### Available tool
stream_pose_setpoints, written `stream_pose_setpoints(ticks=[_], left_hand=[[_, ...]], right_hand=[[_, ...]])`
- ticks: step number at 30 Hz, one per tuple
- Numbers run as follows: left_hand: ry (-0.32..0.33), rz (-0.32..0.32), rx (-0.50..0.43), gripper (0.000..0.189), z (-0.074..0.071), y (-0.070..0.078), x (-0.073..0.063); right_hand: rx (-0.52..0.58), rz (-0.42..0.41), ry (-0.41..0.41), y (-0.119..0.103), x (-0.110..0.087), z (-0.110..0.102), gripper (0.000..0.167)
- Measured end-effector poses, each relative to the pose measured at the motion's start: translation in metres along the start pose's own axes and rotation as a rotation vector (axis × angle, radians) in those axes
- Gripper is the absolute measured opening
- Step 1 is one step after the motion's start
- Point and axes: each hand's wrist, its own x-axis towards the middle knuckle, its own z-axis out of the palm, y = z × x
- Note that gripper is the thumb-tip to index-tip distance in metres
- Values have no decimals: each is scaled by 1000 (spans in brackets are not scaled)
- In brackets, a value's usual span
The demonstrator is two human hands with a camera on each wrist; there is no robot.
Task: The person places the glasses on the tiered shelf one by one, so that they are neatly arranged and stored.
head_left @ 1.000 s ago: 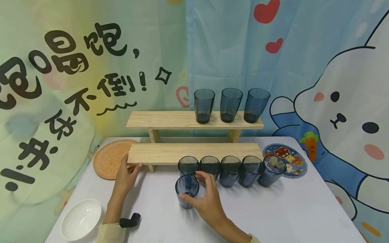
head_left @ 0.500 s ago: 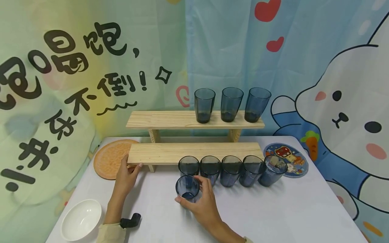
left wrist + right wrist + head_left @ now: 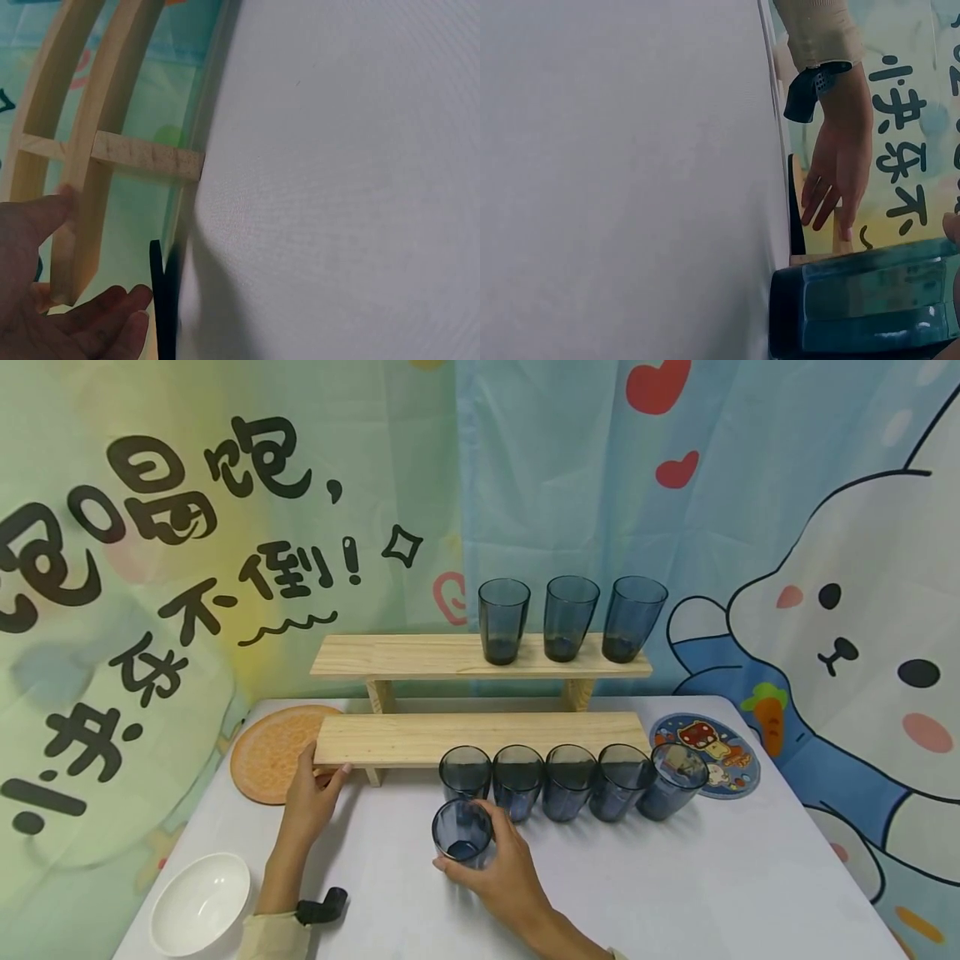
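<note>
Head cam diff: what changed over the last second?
The right hand has closed in round the front glass, which has shifted slightly toward the person, away from the row of five glasses. Can't tell if it's off the table. Unchanged: left hand at the lower shelf's left end, that row, three glasses on the upper shelf, white bowl.

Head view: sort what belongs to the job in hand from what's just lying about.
Likely part of the job:
held glass
five glasses in a row
wooden stand
three glasses up on the stand

Seemingly just lying about:
white bowl
orange mat
blue patterned mat
</note>
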Motion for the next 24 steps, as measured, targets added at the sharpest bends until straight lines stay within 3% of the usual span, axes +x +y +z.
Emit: stream_pose_setpoints(ticks=[17,24], left_hand=[[7,2,3,77,2,-2,1],[3,-5,-3,76,1,-2,2]], right_hand=[[55,-74,-138,2,0,-10,82],[94,-106,-151,3,0,-10,80]])
